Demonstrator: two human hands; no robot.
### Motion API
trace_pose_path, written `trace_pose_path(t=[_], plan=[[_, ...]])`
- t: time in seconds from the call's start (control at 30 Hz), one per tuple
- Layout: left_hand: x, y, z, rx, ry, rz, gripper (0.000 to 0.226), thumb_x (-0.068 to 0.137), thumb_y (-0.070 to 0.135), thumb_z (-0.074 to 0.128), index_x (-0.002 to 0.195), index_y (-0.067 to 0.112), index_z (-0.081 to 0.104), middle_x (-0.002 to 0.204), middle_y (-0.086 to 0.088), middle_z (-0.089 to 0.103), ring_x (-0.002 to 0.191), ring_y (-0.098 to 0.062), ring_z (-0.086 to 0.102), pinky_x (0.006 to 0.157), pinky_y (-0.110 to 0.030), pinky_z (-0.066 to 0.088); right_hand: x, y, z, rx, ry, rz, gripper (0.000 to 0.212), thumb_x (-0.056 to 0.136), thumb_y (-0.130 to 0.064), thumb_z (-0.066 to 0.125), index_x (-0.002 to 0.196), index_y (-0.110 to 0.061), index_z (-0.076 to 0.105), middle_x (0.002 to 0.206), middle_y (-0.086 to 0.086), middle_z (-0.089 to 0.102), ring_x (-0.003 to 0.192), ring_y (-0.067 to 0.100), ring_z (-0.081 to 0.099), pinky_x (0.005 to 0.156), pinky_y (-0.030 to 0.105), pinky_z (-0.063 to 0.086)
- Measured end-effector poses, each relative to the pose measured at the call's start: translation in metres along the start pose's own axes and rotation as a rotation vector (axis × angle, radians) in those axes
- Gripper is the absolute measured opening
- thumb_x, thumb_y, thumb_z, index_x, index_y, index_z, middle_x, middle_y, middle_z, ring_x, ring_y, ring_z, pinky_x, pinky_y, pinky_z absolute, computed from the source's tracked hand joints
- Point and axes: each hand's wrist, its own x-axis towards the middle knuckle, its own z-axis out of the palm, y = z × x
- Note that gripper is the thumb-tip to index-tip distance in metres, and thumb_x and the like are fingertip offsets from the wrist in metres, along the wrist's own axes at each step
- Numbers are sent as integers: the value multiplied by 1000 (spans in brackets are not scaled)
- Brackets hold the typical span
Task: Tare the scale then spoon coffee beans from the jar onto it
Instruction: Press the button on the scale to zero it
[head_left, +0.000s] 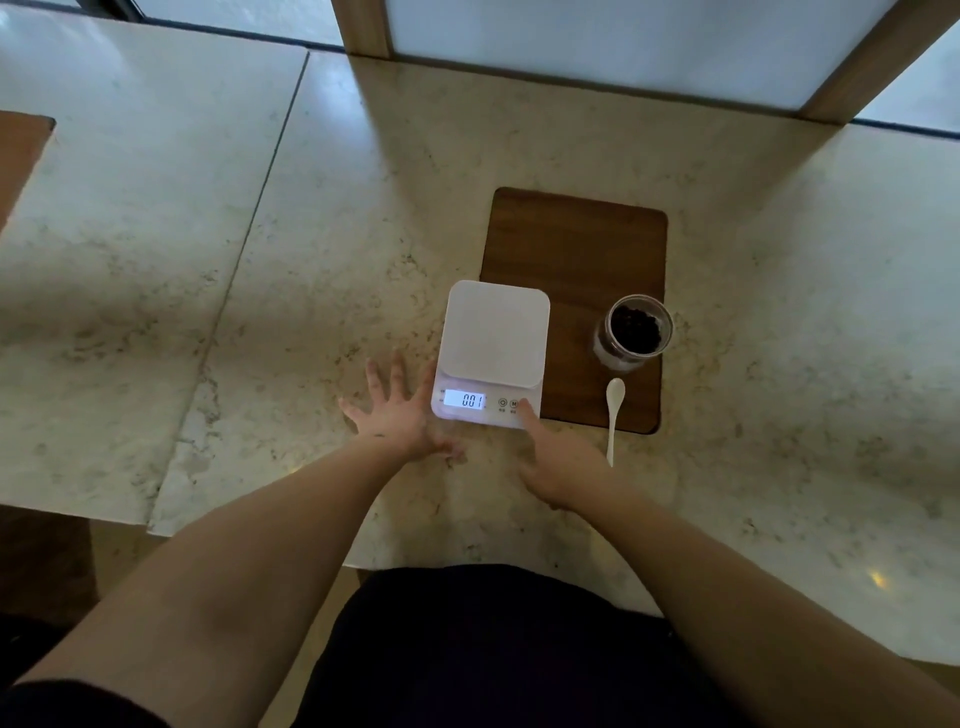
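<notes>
— Scale (492, 353)?
— White, on the pale stone worktop (311, 291), far right corner overlapping a dark wooden board (576, 244). Platform bare, display lit.

— Left hand (400, 410)?
— Flat on the worktop, fingers spread, grip open and empty, just beside the scale's left edge.

— Right hand (558, 465)?
— One finger out, tip on the rightmost button at the scale's front; other fingers curled, holding nothing.

— Jar (635, 332) and spoon (613, 415)?
— Open on the board's right edge, dark coffee beans (635, 326) inside. White spoon just in front, bowl toward the jar, untouched.
</notes>
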Motion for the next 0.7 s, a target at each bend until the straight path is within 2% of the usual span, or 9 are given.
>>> trace_pose_path(t=[0.1, 0.13, 0.2, 0.27, 0.33, 0.47, 0.6, 0.7], plan=[[0, 3, -1, 10, -14, -4, 138, 51, 99, 53, 132, 50, -47, 149, -5, -52, 132, -40, -50, 102, -84, -9, -14, 10, 17, 32, 99, -52, 84, 92, -30, 45, 157, -28, -8, 86, 4, 60, 70, 16, 58, 67, 41, 57], [-1, 2, -1, 18, -10, -4, 138, 51, 99, 54, 133, 49, -47, 148, -5, -53, 133, -40, -50, 102, -84, -9, -20, 12, 22, 67, 145, -58, 84, 92, -31, 45, 158, -26, -7, 95, 4, 64, 75, 14, 61, 71, 40, 58], [0, 2, -2, 15, -12, -10, 137, 51, 99, 54, 124, 51, -52, 146, -5, -54, 132, -40, -50, 102, -84, -9, -26, 14, 29, 91, 244, -66, 80, 92, -34, 43, 159, -26, -1, 125, 4, 62, 97, 17, 64, 86, 40, 56], [1, 1, -3, 2, -6, -12, 137, 49, 99, 54, 114, 53, -57, 145, -5, -56, 132, -39, -51, 102, -84, -9, -31, 15, 34, 45, 321, -64, 78, 90, -36, 40, 159, -26, 4, 138, 3, 56, 107, 21, 61, 92, 42, 53], [1, 1, -1, 3, 8, -13, 138, 47, 100, 53, 110, 54, -60, 144, -4, -56, 131, -39, -52, 101, -85, -9, -34, 13, 35, 33, 326, -37, 79, 90, -34, 42, 159, -26, 3, 130, 3, 60, 97, 21, 63, 85, 40, 54], [1, 1, -2, 5, 20, -12, 139, 44, 100, 52, 113, 54, -59, 145, -3, -56, 131, -38, -52, 101, -85, -8, -35, 9, 39, 110, 277, 1, 82, 88, -34, 42, 158, -30, 1, 93, -1, 66, 69, 12, 57, 67, 33, 54], [-1, 1, -3, 5, 19, -11, 139, 47, 100, 56, 114, 55, -58, 144, -1, -56, 131, -37, -52, 101, -85, -7, -29, 7, 49, 173, 197, -30, 84, 89, -37, 41, 156, -37, -10, 72, -3, 62, 61, 16, 60, 62, 40, 56], [-1, 1, -2, 1, 20, -6, 140, 49, 98, 58, 117, 55, -56, 145, -2, -55, 131, -37, -52, 101, -85, -8, -26, 3, 54, 224, 153, -32, 87, 90, -33, 43, 153, -38, -17, 67, -1, 61, 58, 16, 62, 60, 39, 58]])
